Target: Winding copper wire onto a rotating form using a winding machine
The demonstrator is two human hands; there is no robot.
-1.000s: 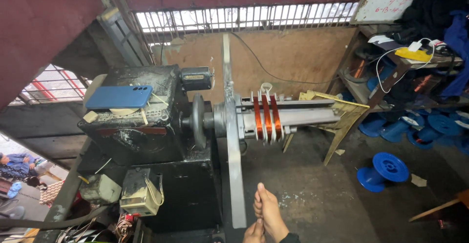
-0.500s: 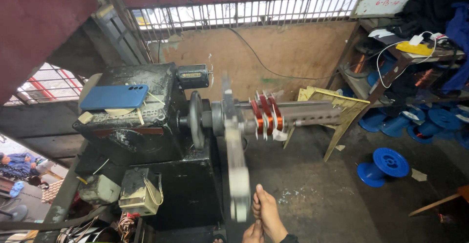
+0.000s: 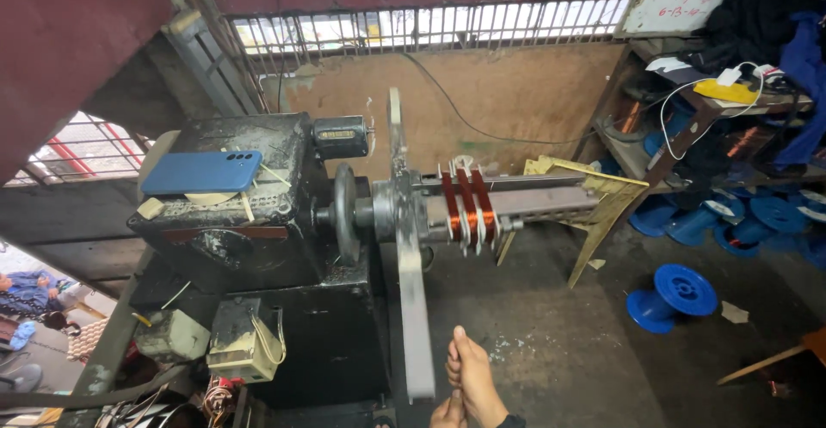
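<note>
A black winding machine carries a horizontal shaft with three copper wire coils on a grey former. A long flat grey bar is fixed across the shaft and stands nearly upright. My right hand is at the bottom edge, just right of the bar's lower end, with its fingers curled and thumb up. Whether it pinches a wire is too fine to see. Only a small part of my left hand shows below it, at the frame's edge.
A blue phone lies on top of the machine. Blue plastic spools lie on the concrete floor at the right, below a cluttered shelf. A yellowish wooden frame leans behind the shaft. A small box hangs on the machine's front.
The bar and coils turned on the shaft, blurred half a second ago, and the bar is near upright again. My right hand stayed at the bottom.
</note>
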